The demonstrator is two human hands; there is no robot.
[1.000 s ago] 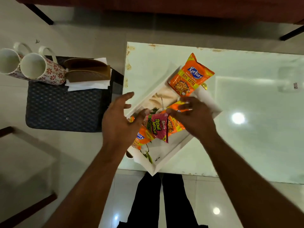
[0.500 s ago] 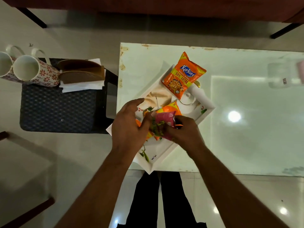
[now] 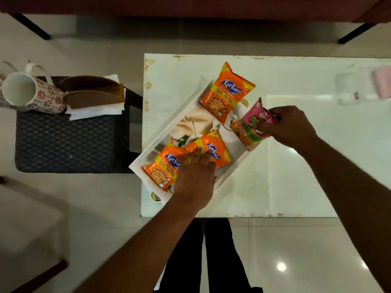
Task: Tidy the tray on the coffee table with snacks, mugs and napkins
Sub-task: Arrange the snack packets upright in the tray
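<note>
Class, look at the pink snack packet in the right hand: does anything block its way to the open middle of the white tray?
Nothing visible. The right hand holds the pink packet at the tray edge; orange packets lie at both ends.

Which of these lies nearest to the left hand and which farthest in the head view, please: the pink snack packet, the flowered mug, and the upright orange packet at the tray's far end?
From the left hand:
1. Pink snack packet, right, held.
2. Upright orange packet, tray's far end.
3. Flowered mug, far left.
</note>
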